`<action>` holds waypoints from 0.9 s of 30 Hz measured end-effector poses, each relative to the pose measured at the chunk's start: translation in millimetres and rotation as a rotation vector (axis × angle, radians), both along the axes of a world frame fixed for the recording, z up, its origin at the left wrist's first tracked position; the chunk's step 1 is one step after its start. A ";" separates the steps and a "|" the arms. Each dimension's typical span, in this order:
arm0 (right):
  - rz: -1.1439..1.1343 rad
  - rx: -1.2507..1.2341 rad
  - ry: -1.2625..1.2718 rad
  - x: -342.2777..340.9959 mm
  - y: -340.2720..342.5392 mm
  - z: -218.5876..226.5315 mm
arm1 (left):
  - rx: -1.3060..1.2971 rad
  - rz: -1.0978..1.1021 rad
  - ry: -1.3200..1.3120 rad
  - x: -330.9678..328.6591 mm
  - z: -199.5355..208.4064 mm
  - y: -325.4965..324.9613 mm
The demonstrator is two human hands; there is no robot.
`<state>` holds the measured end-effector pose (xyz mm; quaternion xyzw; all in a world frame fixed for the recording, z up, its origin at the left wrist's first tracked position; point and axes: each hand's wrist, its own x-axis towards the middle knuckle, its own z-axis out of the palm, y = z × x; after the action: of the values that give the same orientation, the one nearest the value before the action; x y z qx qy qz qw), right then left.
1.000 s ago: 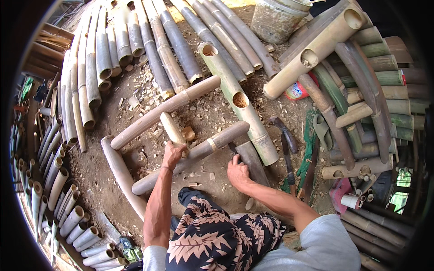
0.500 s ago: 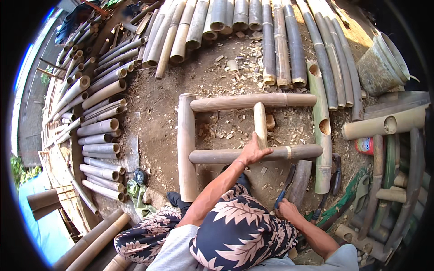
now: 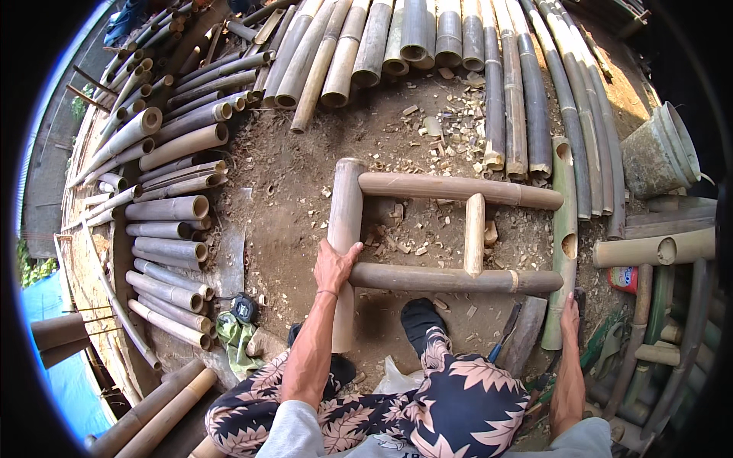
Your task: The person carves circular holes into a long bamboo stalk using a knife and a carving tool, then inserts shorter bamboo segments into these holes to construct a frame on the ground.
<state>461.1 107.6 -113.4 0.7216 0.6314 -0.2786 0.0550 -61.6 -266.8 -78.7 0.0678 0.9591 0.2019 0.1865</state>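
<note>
A bamboo frame lies on the ground before me: a pale left post, a green right post with cut holes, a far rail and a near rail. A short bamboo piece spans between the rails, its near end over the near rail. My left hand is closed around the left post, thumb near the rail joint. My right hand grips the outer edge of the green post's near end; its fingers are partly hidden. A blue-handled blade lies beside a split bamboo piece.
Bamboo poles lie in rows at the far side, with stacked bamboo at left. A worn bucket and another bamboo frame stand at right. Wood chips litter the ground. A tape measure lies near a green cloth.
My left hand has moved from the short piece and near rail leftward to the left post. My right hand has let go of the blue-handled blade and moved onto the green post. My view has shifted.
</note>
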 end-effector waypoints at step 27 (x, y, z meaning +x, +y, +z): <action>-0.552 -0.151 -0.334 89.2 -108.2 -5.8 | 0.454 -0.098 -0.204 -105.8 -27.8 52.8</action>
<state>550.3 -0.6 -119.2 0.8950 0.3719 -0.2068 0.1333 -167.4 -214.0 -106.5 0.1334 0.8610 0.4087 0.2716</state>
